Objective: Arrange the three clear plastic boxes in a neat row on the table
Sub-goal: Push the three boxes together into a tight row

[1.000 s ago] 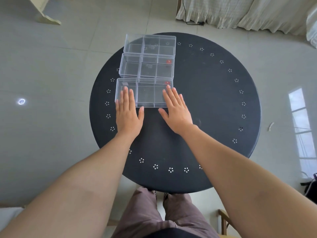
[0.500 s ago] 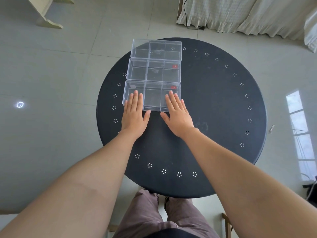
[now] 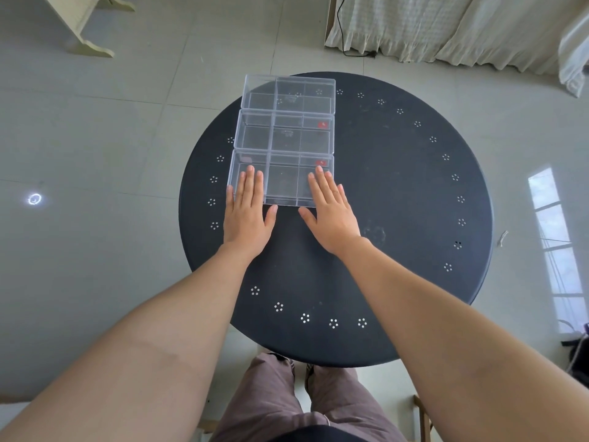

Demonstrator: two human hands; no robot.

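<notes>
under both flat hands [image 3: 247, 215], nearest box [image 3: 282, 180]

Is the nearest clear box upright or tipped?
Upright: the nearest box sits flat on the table, both hands resting open on its top.

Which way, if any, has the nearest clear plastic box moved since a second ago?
No. Only the camera shifted; the nearest clear plastic box stays beside the same white dot cluster on the round black table.
</notes>
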